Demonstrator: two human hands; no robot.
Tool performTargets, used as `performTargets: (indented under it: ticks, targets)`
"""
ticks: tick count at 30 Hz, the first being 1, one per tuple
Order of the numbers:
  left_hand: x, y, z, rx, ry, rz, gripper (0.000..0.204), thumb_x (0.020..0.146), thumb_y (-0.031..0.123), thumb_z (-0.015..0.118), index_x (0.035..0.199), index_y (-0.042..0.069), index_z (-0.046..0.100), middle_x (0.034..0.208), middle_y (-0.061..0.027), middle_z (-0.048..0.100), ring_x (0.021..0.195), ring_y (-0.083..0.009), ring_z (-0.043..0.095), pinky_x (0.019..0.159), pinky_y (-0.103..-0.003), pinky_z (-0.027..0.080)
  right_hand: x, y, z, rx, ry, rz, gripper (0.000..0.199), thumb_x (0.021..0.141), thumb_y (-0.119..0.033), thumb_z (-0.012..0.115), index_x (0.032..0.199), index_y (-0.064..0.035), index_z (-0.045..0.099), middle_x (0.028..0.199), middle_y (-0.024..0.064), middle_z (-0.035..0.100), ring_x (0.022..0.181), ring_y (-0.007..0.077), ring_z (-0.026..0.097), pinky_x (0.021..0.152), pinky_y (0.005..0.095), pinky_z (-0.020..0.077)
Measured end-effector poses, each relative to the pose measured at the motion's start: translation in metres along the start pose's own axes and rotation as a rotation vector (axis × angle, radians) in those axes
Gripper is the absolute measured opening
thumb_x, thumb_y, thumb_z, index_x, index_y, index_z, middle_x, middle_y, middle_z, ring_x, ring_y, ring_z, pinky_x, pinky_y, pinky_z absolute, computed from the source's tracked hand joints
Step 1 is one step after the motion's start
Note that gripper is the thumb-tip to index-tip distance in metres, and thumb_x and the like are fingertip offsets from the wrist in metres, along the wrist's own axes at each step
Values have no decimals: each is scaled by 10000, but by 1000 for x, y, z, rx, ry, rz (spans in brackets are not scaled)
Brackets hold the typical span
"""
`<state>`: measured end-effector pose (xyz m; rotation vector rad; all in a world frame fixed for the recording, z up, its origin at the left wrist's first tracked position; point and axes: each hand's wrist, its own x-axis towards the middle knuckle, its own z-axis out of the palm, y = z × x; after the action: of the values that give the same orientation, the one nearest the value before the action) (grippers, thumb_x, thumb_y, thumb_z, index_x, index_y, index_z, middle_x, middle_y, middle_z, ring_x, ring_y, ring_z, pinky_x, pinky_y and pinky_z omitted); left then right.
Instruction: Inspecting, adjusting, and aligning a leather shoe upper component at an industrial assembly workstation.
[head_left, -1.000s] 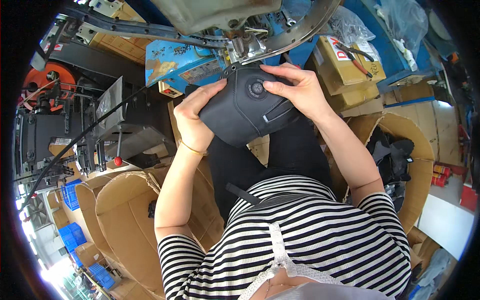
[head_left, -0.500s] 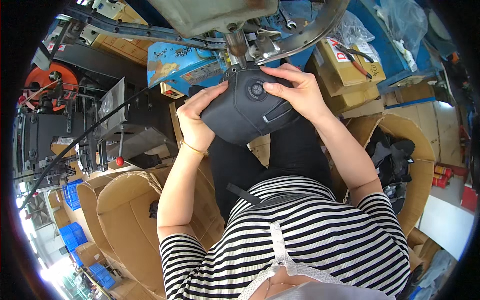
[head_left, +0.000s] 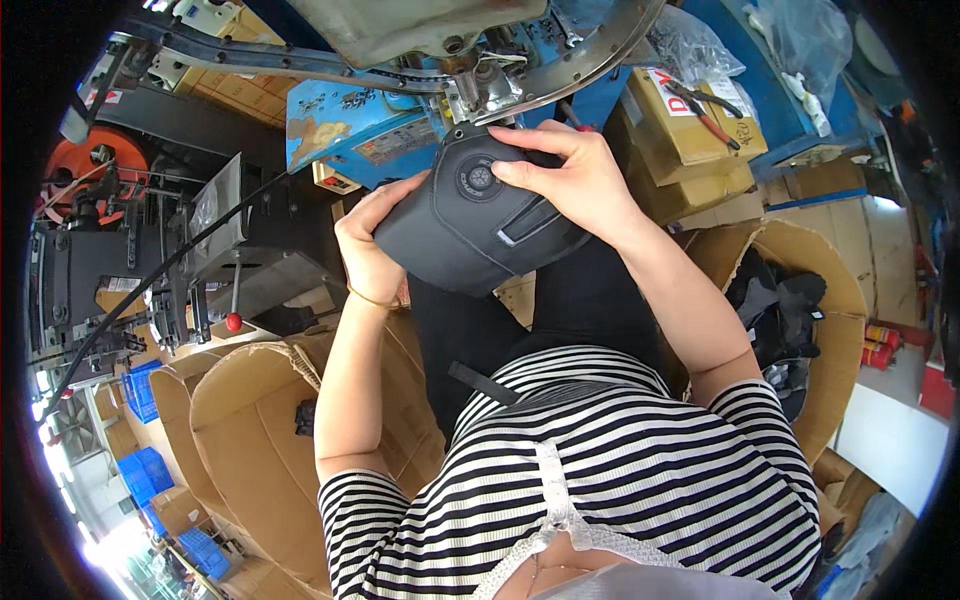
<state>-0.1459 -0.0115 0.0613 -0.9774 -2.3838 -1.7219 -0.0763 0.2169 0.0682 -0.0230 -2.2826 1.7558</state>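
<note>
A black shoe upper with a round raised badge and a small slit-like trim is held up under the metal head of a machine. Small eyelets show near its top edge, close to the machine's working point. My left hand grips the left side, fingers over the top edge. On the other side my right hand pinches the upper, thumb beside the badge and forefinger along the top edge. Fingers behind the material are hidden.
A curved metal rail crosses above the work. Red-handled pliers lie on a carton at right. A large carton of dark pieces stands by my right arm, other cartons at left. Dark machinery fills the far left.
Both hands have shifted the upper a little to the left under the machine head. The machine's rod, low at the upper's edge before, now looks raised. Both grips stay on.
</note>
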Motion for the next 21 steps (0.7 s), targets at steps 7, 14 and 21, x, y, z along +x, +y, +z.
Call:
performTargets:
  ticks: [7,14,21]
  targets:
    - [16,35,-15,294,-52,-23,297,685,-17,670,979,-1,701,875,-134,706,810,-181,683,758,-264,511,-12,19,-7,177,-125,-105,480,852,-195,690,1293,-57,561,1030,78,608,1024,145,553,896,267,420]
    - [19,37,-15,218,-62,-86,289,682,-18,677,971,-13,702,868,-136,711,801,-184,686,754,-278,517,-13,17,-4,210,-71,-33,477,851,-190,699,1287,-49,566,1028,63,610,1002,130,556,895,255,415]
    - [17,37,-26,220,-77,-44,383,656,-14,686,1039,-14,673,949,-139,693,893,-218,676,815,-292,502,-13,10,3,159,-33,-139,459,834,-165,707,1255,-32,583,1020,83,612,975,155,573,875,266,431]
